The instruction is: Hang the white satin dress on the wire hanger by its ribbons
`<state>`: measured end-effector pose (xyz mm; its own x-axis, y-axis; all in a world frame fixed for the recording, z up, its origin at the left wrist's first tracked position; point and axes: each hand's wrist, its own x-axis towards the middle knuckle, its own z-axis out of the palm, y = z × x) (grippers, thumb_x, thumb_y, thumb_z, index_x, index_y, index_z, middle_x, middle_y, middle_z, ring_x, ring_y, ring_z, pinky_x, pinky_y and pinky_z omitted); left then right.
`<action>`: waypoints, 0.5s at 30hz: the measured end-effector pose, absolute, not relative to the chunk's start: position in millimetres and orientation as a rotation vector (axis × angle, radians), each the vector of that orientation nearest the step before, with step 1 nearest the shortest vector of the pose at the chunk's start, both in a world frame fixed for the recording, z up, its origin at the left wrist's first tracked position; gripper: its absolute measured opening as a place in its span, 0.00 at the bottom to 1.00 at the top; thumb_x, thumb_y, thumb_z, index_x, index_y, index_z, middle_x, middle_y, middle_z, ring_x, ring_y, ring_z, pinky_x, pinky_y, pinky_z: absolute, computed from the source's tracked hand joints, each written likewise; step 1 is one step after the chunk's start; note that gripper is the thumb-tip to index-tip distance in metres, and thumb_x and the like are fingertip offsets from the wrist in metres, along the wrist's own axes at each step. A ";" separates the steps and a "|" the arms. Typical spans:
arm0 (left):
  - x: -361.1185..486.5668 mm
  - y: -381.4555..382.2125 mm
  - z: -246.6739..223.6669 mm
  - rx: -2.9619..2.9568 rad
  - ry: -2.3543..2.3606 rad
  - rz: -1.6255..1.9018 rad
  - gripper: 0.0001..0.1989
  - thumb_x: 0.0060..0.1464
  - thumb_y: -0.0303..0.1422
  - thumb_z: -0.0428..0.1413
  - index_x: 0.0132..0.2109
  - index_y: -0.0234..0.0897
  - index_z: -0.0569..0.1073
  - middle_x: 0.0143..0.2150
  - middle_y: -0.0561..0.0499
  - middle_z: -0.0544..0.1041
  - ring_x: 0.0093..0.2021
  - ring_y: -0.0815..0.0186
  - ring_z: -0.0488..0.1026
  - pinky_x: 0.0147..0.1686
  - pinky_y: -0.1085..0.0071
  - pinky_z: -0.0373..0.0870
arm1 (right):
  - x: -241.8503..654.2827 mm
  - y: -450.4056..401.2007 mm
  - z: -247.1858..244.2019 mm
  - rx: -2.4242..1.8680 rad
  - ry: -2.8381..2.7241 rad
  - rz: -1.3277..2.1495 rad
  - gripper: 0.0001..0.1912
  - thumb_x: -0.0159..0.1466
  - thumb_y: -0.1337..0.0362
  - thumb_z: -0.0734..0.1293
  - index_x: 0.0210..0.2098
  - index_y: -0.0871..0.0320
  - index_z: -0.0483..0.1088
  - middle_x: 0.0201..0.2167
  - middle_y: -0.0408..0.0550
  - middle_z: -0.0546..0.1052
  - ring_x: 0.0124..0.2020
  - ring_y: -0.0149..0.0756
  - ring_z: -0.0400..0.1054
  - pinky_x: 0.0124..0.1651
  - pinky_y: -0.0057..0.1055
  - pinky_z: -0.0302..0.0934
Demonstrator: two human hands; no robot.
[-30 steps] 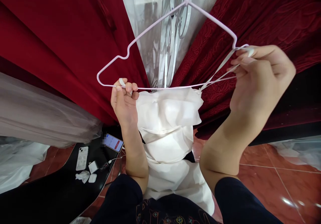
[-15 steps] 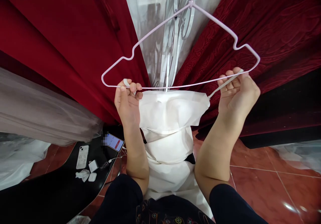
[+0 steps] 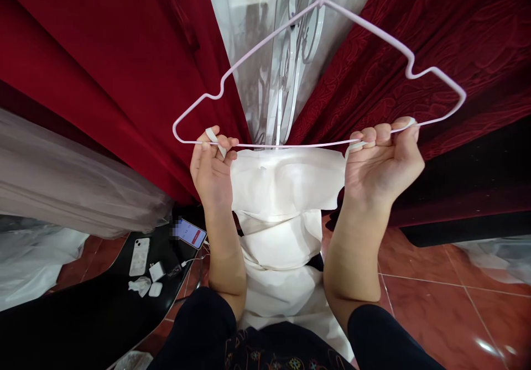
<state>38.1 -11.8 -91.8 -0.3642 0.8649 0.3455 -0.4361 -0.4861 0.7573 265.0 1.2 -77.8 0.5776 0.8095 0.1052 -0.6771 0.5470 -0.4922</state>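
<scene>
A pale pink clothes hanger (image 3: 269, 41) spans the upper middle, its hook cut off by the top edge. My left hand (image 3: 214, 171) is closed around its lower bar near the left end, with a white strap (image 3: 212, 135) looped over the fingers. My right hand (image 3: 384, 160) has its fingers curled over the bar towards the right end, a white strap (image 3: 360, 145) pinched along with it. Between my forearms hangs a white garment (image 3: 286, 185), its upper edge just beneath the bar and its lower folds reaching my lap.
Red curtains (image 3: 124, 43) hang on both sides of a white scrollwork frame (image 3: 286, 82). At lower left, a black seat (image 3: 83, 309) holds a lit phone (image 3: 191, 233), a white phone (image 3: 140, 256), a charger (image 3: 156, 271) and crumpled tissue (image 3: 140, 286). Red tiles (image 3: 440, 303) cover the floor.
My right hand has shifted inward and curled its fingers over the bar, bringing the strap with it. The hanger's right end has swung outward and nearer. My left hand has barely moved.
</scene>
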 end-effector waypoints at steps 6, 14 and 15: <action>15.3 -9.6 -97.8 1.117 1.081 2.269 0.16 0.63 0.27 0.54 0.55 0.41 0.79 0.51 0.49 0.83 0.46 0.63 0.83 0.34 0.74 0.77 | 277.4 8.9 -78.2 -0.481 -0.383 0.917 0.16 0.74 0.59 0.54 0.30 0.57 0.59 0.20 0.37 0.54 0.21 0.23 0.54 0.30 0.24 0.59; -32.3 2.9 -82.2 1.447 1.010 2.415 0.11 0.64 0.29 0.62 0.52 0.45 0.82 0.49 0.56 0.84 0.49 0.61 0.81 0.53 0.58 0.78 | 283.6 9.9 -81.2 -0.465 -0.407 0.949 0.16 0.73 0.59 0.54 0.30 0.57 0.60 0.20 0.38 0.56 0.21 0.23 0.55 0.29 0.25 0.60; -36.0 1.7 -80.4 1.495 0.974 2.359 0.12 0.65 0.30 0.62 0.54 0.46 0.81 0.52 0.56 0.83 0.52 0.60 0.80 0.56 0.57 0.77 | 282.9 9.8 -81.2 -0.465 -0.411 0.943 0.16 0.73 0.59 0.54 0.29 0.57 0.60 0.20 0.38 0.56 0.21 0.24 0.55 0.29 0.25 0.60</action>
